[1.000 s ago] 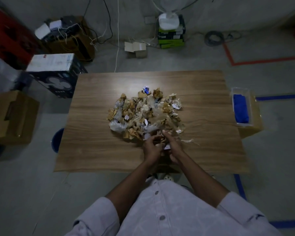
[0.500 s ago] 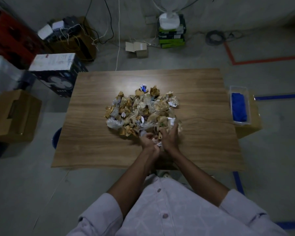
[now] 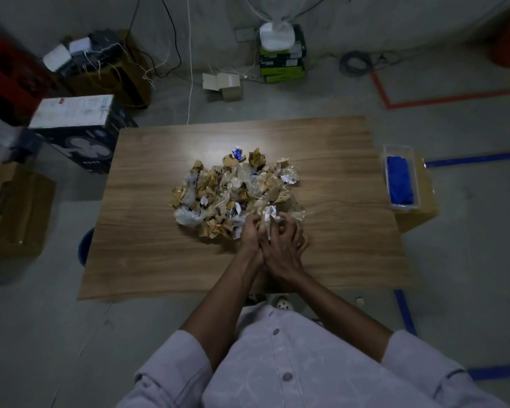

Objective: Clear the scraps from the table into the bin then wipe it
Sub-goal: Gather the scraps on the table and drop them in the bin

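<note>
Our left hand (image 3: 249, 232) and right hand (image 3: 283, 245), touching, clutch crumpled scraps (image 3: 233, 189). More crinkly ones lie just beyond, on the wood-grain table (image 3: 159, 254).

I see the scraps (image 3: 236, 192) heaped in 1 loose pile mid-table (image 3: 336, 245): crumpled tan paper, clear film, white bits and 1 blue wrapper at the far edge. A blue rim, probably the bin (image 3: 84, 245), peeks from under the table's left side. The blue cloth (image 3: 399, 184) lies beyond its right edge.
</note>
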A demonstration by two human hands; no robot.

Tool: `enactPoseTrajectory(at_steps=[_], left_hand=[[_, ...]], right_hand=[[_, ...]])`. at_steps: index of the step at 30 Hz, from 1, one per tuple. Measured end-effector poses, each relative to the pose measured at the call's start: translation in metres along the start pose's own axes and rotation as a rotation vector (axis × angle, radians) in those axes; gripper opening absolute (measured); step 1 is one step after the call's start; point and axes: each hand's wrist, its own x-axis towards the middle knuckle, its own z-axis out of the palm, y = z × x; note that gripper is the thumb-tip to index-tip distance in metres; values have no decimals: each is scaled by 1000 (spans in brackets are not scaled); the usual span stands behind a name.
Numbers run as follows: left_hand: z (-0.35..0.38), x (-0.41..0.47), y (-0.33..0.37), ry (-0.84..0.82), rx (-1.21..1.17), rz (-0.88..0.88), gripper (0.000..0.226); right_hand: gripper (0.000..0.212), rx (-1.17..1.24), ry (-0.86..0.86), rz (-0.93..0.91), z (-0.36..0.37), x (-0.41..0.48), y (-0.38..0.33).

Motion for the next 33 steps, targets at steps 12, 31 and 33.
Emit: enactPoseTrajectory(at_steps=[12,31,33], left_hand=[[-20,28,10,273,179,124,47],[-23,-8,-35,153,1660,1098,50],[-23,-6,-36,132,1756,1094,50]], right_hand=[[26,815,113,267,6,13,22],[75,1726,-220,786,-13,1,-9],[67,1747,-208,724,-16,1,-8]])
